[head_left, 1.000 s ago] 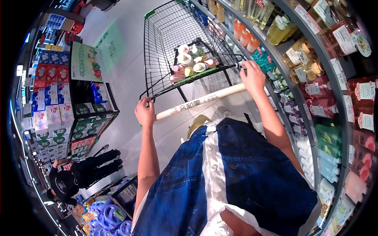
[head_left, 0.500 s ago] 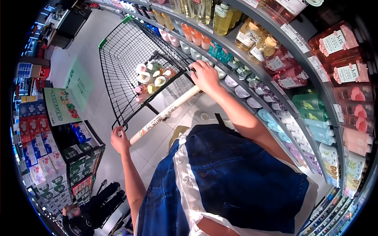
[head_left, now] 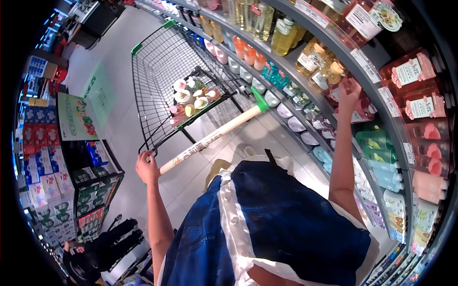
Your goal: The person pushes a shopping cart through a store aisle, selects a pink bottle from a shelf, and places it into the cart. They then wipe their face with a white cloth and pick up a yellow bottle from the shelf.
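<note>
My left hand (head_left: pixel 148 167) is wrapped round the left end of the pale shopping cart handle (head_left: pixel 234 125). The wire cart (head_left: pixel 141 81) stands ahead, with several bottles (head_left: pixel 190 111) grouped at its near end. At the right shelf, my right hand (head_left: pixel 350 92) is raised in front of dark pink bottles (head_left: pixel 363 108), just beside an amber bottle with a round tan cap (head_left: pixel 337 69). Its fingers look bent, but whether they touch or grip a bottle I cannot make out. The green right end of the handle (head_left: pixel 259 99) is uncovered.
Curved shelves with price labels (head_left: pixel 365 64) run along the right. On the left stands a display of boxed goods (head_left: pixel 50 186) with a green sign (head_left: pixel 76 117). A person in dark clothes (head_left: pixel 98 252) is at the lower left. Tiled floor (head_left: pixel 117 128) lies between.
My right hand has let go of the cart handle and moved right and up to the shelf bottles. My left hand stays on the handle. The cart appears slightly further right in view.
</note>
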Tool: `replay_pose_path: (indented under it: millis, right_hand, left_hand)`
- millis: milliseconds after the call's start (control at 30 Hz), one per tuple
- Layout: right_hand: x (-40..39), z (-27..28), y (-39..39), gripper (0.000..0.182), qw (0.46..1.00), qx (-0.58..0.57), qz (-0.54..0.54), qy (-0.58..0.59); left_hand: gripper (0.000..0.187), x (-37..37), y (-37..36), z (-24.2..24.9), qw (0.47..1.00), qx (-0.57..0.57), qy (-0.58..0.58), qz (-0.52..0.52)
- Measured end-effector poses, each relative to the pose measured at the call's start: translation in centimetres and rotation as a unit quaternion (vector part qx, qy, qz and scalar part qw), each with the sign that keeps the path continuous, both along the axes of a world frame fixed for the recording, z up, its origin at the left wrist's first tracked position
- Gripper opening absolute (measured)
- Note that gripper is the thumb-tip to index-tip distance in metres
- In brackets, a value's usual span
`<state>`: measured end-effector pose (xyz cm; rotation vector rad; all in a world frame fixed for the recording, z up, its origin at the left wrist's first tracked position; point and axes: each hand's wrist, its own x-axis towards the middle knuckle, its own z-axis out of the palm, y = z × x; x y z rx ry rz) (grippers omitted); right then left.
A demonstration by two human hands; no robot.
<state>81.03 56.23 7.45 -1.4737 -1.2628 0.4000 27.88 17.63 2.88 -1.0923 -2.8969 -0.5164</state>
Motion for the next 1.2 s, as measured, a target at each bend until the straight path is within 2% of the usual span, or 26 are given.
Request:
replay_pose_path:
  millis: [33,67,100,167,200,233,267,300,367,433,500,567,767,833,900,967,1033,1067,1100,1167,1200]
  right_hand:
    - [1.7,-2.0,1.8,0.041,0.998,-0.002,0.043,0.047]
    - [2.9,-4.2,3.7,0.044,0.985,0.059,0.123,0.109]
    - [5.9,-8.1,6.8,0.042,0.99,0.051,0.107,0.076]
    - [6.9,-9.1,8.8,0.036,0.988,-0.01,0.109,0.105]
    - [6.4,-7.9,8.9,0.038,0.981,-0.097,0.131,0.103]
    - [5.3,-6.6,8.1,0.034,0.974,-0.111,0.159,0.115]
    - [4.4,-6.5,8.2,0.028,0.971,-0.025,0.212,0.103]
    - [4.4,-6.1,8.3,0.025,0.977,-0.07,0.194,0.057]
    - [4.6,-6.1,9.0,0.03,0.979,-0.056,0.156,-0.118]
    - [3.9,-5.9,9.1,0.043,0.98,-0.007,0.158,-0.118]
    - [1.5,-3.1,6.7,0.045,0.971,-0.041,0.12,-0.205]
    - [-0.3,-1.5,5.1,0.048,0.962,-0.027,0.129,-0.239]
    - [1.1,-2.9,7.5,0.046,0.953,-0.079,0.116,-0.267]
    - [2.0,-4.6,7.7,0.044,0.959,0.003,0.13,-0.253]
    - [0.9,-3.4,5.3,0.041,0.96,-0.007,0.153,-0.235]
    - [0.1,-2.5,3.2,0.039,0.958,-0.019,0.118,-0.261]
    - [-2.4,0.9,-0.2,0.04,0.953,-0.033,0.072,-0.294]
    - [-1.6,0.9,0.3,0.042,0.943,-0.011,0.069,-0.324]
    - [-1.1,1.2,0.5,0.047,0.953,0.023,0.061,-0.297]
    - [-1.4,3.9,-0.4,0.052,0.965,0.016,0.06,-0.253]
    - [-2.5,5.8,-1.5,0.056,0.962,0.038,0.063,-0.263]
  left_hand:
    - [0.017,0.2,0.1,0.2,1.0,-0.007,0.004,0.009]
    - [0.017,0.2,0.1,0.3,1.0,-0.007,-0.003,0.005]
    - [0.017,0.1,0.1,0.4,1.0,-0.006,-0.009,0.003]
    - [0.017,0.0,0.0,0.4,1.0,-0.007,-0.011,0.013]
    - [0.017,-0.2,-0.1,0.4,1.0,-0.006,-0.008,0.013]
    - [0.016,-0.3,-0.3,0.3,1.0,-0.006,-0.005,0.013]
    - [0.016,-0.2,-0.4,0.4,1.0,-0.008,0.002,0.017]
    - [0.016,-0.1,-0.4,0.5,1.0,-0.009,0.008,0.02]
    - [0.016,-0.1,-0.4,0.5,1.0,-0.002,0.018,0.019]
    - [0.015,0.1,-0.4,0.8,1.0,0.003,0.014,0.023]
    - [0.015,0.1,-0.5,0.6,0.999,0.012,0.02,0.022]
    - [0.015,0.2,-0.5,0.7,1.0,0.012,0.021,0.019]
    - [0.016,-0.2,-1.1,0.7,0.999,0.02,0.013,0.023]
    - [0.016,-0.3,-1.4,0.8,0.999,0.035,0.022,0.016]
    - [0.016,-0.4,-1.5,0.8,0.999,0.042,0.025,0.012]
    - [0.017,-0.6,-1.7,0.1,0.999,0.046,0.03,0.002]
    - [0.019,-0.7,-1.9,0.3,0.997,0.063,0.039,-0.021]
    - [0.02,-0.7,-1.9,0.7,0.997,0.063,0.039,-0.029]
    - [0.021,-0.8,-1.9,0.9,0.997,0.056,0.025,-0.035]
    - [0.021,-1.0,-2.1,0.6,0.996,0.061,0.035,-0.051]
    - [0.021,-1.1,-2.1,1.0,0.996,0.062,0.024,-0.063]
